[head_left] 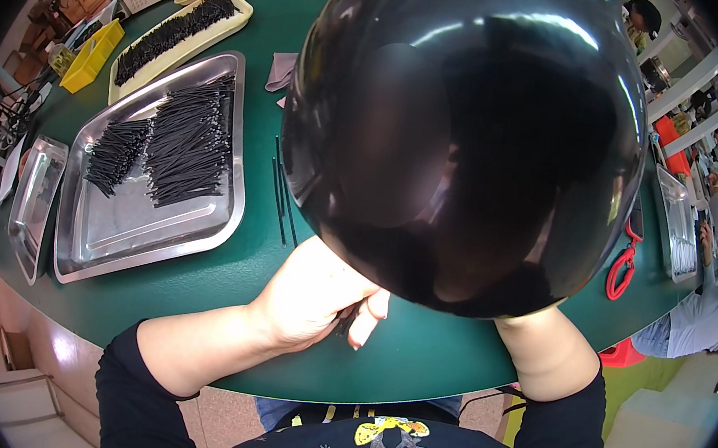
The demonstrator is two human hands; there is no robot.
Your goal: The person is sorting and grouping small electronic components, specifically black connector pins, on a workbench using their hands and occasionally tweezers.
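Note:
A large glossy black dome (470, 148), perhaps a lamp shade, fills the middle of the head view and hides much of the work area. My left hand (318, 293) is at its lower left edge, fingers curled closed. Something small and dark shows between them, too hidden to name. Only the wrist of my right hand (535, 327) comes out under the dome's lower right edge; its fingers are covered. Several thin black rods (280, 203) lie on the green table just beyond my left hand. Left of them, a metal tray (149, 247) holds piles of thin black pieces (189, 147).
A narrow metal tray (22, 218) stands at the far left. Behind are a cream tray (130, 85) of black pieces, a yellow bin (89, 60) and a folded cloth (280, 71). Red-handled scissors or pliers (621, 273) lie right; another person (707, 292) sits beyond.

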